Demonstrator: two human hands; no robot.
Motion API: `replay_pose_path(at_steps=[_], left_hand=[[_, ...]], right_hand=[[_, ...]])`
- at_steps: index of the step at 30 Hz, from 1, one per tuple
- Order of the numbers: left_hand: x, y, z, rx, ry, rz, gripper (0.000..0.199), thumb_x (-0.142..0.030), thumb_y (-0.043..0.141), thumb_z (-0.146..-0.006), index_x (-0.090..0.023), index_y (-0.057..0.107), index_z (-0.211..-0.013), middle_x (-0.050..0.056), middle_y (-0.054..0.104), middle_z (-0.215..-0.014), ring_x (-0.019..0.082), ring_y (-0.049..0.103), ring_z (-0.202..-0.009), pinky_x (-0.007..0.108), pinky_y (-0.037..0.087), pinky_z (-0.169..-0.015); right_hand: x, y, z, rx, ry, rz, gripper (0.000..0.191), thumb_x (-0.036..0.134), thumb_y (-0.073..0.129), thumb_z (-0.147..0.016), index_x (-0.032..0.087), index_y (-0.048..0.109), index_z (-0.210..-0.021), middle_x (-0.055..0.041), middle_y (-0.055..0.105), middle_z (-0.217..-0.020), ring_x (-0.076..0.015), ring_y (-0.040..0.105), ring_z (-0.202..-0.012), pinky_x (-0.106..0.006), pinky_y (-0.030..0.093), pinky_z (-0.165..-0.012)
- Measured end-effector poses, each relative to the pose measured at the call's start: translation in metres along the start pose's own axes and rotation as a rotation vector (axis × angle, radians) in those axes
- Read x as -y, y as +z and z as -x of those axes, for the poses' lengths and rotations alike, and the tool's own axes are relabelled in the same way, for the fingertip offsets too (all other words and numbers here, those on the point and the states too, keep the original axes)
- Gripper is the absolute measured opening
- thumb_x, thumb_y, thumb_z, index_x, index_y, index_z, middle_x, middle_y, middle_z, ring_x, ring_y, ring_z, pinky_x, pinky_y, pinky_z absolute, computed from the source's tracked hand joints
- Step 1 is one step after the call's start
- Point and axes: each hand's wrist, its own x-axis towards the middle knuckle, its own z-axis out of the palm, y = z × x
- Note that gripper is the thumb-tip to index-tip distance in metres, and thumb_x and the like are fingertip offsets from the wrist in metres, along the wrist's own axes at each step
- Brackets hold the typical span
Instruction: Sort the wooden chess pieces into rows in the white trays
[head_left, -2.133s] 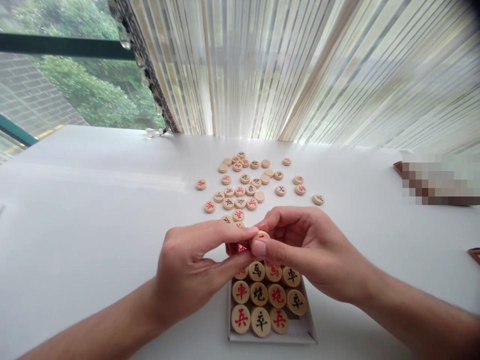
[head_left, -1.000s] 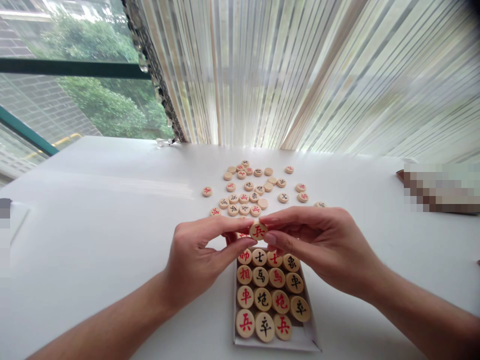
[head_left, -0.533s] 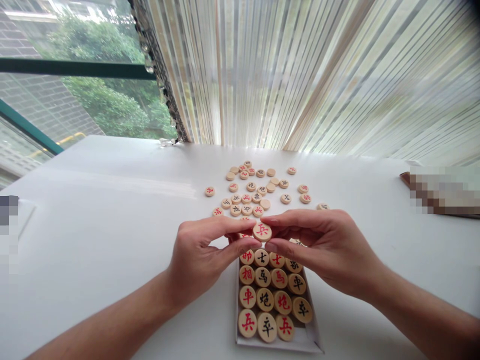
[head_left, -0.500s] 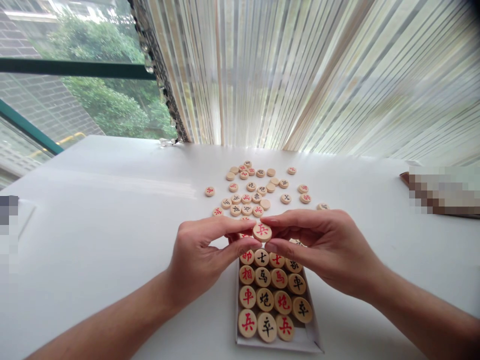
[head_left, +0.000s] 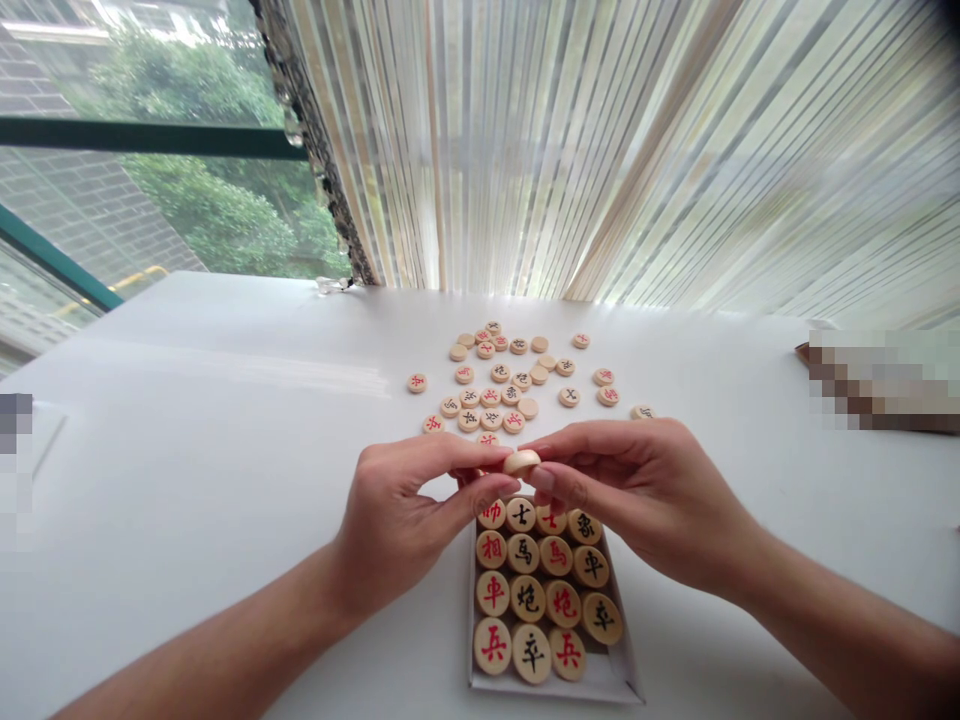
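On the table (head_left: 187,450), the box (head_left: 604,682) is sitting below both hands. The left hand (head_left: 397,500) and right hand (head_left: 637,500) are pinching the piece (head_left: 521,463) with their fingers from opposite sides, its edge facing the camera.

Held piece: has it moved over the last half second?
Yes: the held piece has turned, tipping its red character out of view; against the box, no clear sideways shift.

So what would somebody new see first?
Probably the left hand and right hand in the middle, pinching one round wooden piece. Just below is a white box of lettered pieces, some red, some black. Loose pieces lie scattered beyond the hands on the white table.
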Motion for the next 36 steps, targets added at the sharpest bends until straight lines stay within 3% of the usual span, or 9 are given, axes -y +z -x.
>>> replay_pose_path(at_steps=[8, 18, 24, 31, 36], left_hand=[[-0.001, 0.003, 0.002, 0.033, 0.005, 0.131, 0.038, -0.007, 0.088, -0.082, -0.019, 0.082, -0.118, 0.005, 0.085, -0.093, 0.014, 0.077, -0.072, 0.021, 0.067, -0.069], [-0.002, 0.002, 0.004, 0.073, 0.010, 0.119, 0.034, -0.007, 0.088, -0.082, -0.017, 0.083, -0.113, 0.003, 0.083, -0.085, 0.013, 0.075, -0.068, 0.019, 0.065, -0.067], [-0.003, 0.003, 0.004, 0.101, 0.094, 0.042, 0.028, -0.011, 0.086, -0.086, -0.018, 0.082, -0.112, 0.002, 0.083, -0.085, 0.011, 0.073, -0.063, 0.018, 0.064, -0.065], [-0.007, 0.005, 0.003, 0.134, 0.093, 0.080, 0.027, -0.005, 0.088, -0.082, -0.011, 0.081, -0.107, 0.003, 0.083, -0.086, 0.009, 0.073, -0.066, 0.014, 0.062, -0.069], [-0.007, 0.004, 0.003, 0.132, 0.027, 0.163, 0.027, -0.006, 0.089, -0.081, -0.011, 0.081, -0.107, 0.003, 0.082, -0.082, 0.008, 0.071, -0.065, 0.013, 0.061, -0.067]], right_hand=[[0.003, -0.001, 0.001, 0.078, 0.111, 0.011, 0.019, 0.041, 0.088, -0.087, 0.021, 0.087, -0.089, -0.0038, 0.076, -0.070, -0.0147, 0.065, -0.062, -0.023, 0.053, -0.055], [0.011, 0.004, 0.005, 0.119, 0.310, -0.065, 0.027, 0.038, 0.095, -0.078, 0.016, 0.080, -0.082, -0.0023, 0.070, -0.062, -0.0112, 0.059, -0.054, -0.019, 0.044, -0.047], [0.014, 0.008, 0.007, 0.094, 0.339, 0.001, 0.034, 0.040, 0.097, -0.072, 0.017, 0.073, -0.073, 0.0010, 0.063, -0.057, -0.0091, 0.052, -0.050, -0.018, 0.038, -0.044], [0.014, 0.008, 0.007, 0.069, 0.334, 0.111, 0.039, 0.050, 0.090, -0.078, 0.017, 0.072, -0.069, 0.0009, 0.059, -0.055, -0.0099, 0.050, -0.049, -0.020, 0.034, -0.043], [0.015, 0.006, 0.005, 0.131, 0.370, -0.008, 0.039, 0.051, 0.084, -0.085, 0.017, 0.070, -0.073, 0.0023, 0.057, -0.051, -0.0097, 0.051, -0.047, -0.019, 0.035, -0.044]])
